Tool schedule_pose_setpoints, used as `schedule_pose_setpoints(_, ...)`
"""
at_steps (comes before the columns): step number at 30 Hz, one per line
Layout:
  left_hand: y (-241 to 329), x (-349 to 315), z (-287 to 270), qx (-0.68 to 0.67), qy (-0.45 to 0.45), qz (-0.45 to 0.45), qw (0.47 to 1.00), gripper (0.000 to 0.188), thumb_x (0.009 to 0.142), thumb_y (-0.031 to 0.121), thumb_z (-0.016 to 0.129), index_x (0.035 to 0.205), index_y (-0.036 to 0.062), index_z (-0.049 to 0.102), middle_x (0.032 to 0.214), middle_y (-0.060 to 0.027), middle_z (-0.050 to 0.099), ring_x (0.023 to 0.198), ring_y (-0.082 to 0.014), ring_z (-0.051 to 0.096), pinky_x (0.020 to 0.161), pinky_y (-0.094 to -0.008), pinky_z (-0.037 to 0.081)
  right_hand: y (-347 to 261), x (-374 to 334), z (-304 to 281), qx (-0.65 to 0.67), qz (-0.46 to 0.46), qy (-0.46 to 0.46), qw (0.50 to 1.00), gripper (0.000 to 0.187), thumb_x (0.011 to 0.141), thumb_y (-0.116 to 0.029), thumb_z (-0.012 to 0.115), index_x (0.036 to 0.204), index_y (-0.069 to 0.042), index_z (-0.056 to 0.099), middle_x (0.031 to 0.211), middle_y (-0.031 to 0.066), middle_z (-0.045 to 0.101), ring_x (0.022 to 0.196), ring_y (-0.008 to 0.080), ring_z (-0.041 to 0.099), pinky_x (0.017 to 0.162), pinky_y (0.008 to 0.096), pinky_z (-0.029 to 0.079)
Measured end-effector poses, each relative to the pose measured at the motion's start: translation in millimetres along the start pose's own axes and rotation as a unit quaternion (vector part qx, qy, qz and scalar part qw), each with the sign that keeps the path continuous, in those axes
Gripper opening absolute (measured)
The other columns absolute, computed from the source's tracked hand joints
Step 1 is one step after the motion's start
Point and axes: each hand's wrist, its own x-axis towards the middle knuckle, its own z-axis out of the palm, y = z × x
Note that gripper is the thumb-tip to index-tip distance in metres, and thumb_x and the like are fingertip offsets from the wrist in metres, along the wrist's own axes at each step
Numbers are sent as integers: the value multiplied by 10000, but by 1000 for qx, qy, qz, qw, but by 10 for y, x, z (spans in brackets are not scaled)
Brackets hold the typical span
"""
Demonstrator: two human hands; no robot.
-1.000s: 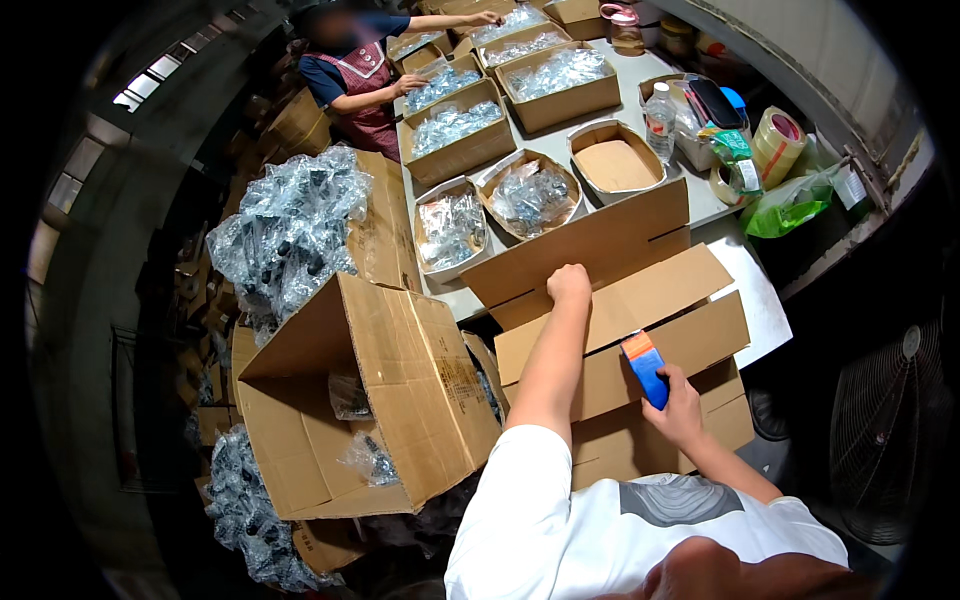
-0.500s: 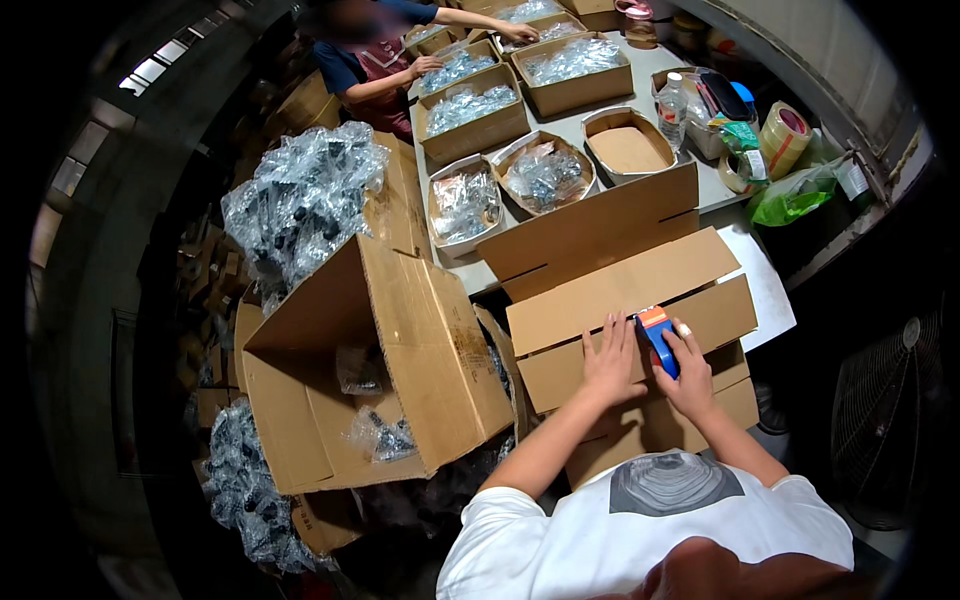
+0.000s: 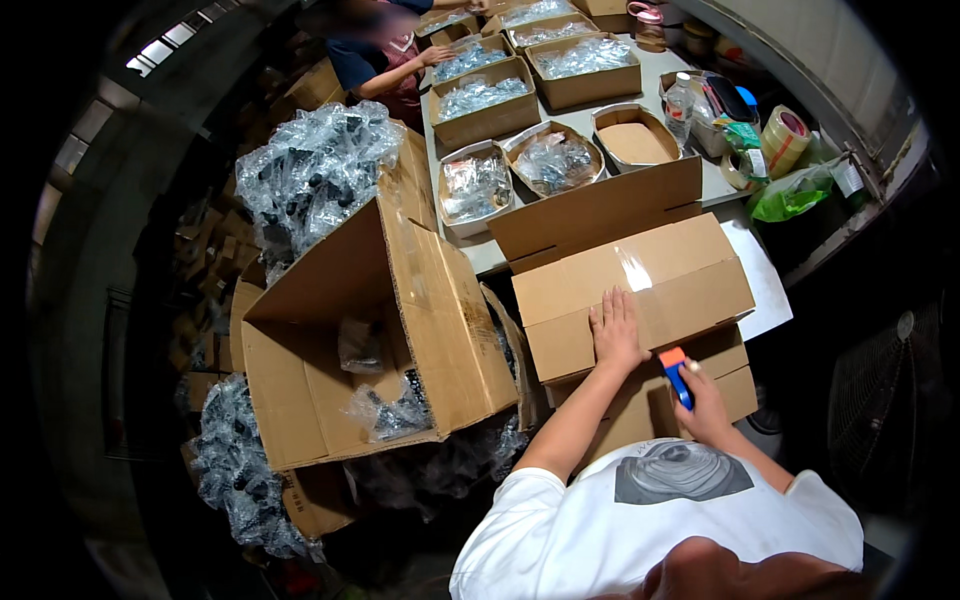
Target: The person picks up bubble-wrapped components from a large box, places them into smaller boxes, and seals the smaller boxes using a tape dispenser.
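A brown cardboard carton [image 3: 565, 290] lies before me with two long flaps meeting at a seam. Shiny clear tape [image 3: 633, 266] crosses that seam near its middle. My left hand [image 3: 619, 335] rests flat on the near flap, fingers stretched out, just left of the tape. In my right hand [image 3: 708, 408] is a blue and orange tape dispenser [image 3: 677, 374], held at the carton's near edge. Another flap [image 3: 598, 212] stands up at the far side, and more cardboard [image 3: 728, 385] hangs on the near side.
On my left a large open carton [image 3: 450, 330] holds a few bubble-wrapped items [image 3: 390, 410]. Bubble-wrapped parts [image 3: 315, 165] are heaped beyond it. Several boxes of bagged parts [image 3: 585, 60] cover the table, where a co-worker's hand [image 3: 435, 55] reaches in. A bottle [image 3: 679, 108] and tape rolls [image 3: 785, 135] stand right.
The gap between the flaps has closed, and tape now lies across the seam. My right hand has drawn the dispenser toward me over the near edge. My left hand stays pressed on the flap.
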Motion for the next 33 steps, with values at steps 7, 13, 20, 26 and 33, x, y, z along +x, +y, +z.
schedule_pose_setpoints(7,139,-77,39,24,-52,94,994,1207,539,428,816,1465,106,112,1533,-134,29,1410,-343,11,1065,-636,79,151,308,83,36,135,-19,990,468,716,-157,619,1134,46,569,1172,241,547,1074,384,541,919,389,436)
schedule_pose_setpoints(13,101,-67,175,-15,-60,136,989,967,724,469,635,1458,76,142,1536,-124,31,1410,-344,-4,1050,-660,36,49,844,-379,181,305,-219,909,445,714,-177,639,1093,53,602,817,132,658,630,213,630,553,311,516)
schedule_pose_setpoints(20,288,-50,401,16,62,130,989,694,878,439,486,1436,100,250,1519,-67,176,1402,-243,149,1062,-620,110,131,795,-369,-111,138,-421,890,308,681,-295,665,845,-39,715,897,193,665,881,358,634,804,397,510)
schedule_pose_setpoints(26,381,-111,793,135,161,61,976,574,866,345,486,1382,120,375,1483,-45,273,1377,-216,218,1023,-586,206,-185,1582,-447,-235,-104,-116,959,484,704,-77,621,1182,-40,558,1199,163,539,919,344,561,818,388,470)
schedule_pose_setpoints(33,253,-900,1119,-236,324,-125,908,567,812,277,609,1303,61,425,1389,-165,311,1305,-336,257,1036,-515,204,-26,2263,260,-356,-225,-166,892,497,688,-205,693,1152,-85,560,1313,101,437,1164,329,394,859,477,366)
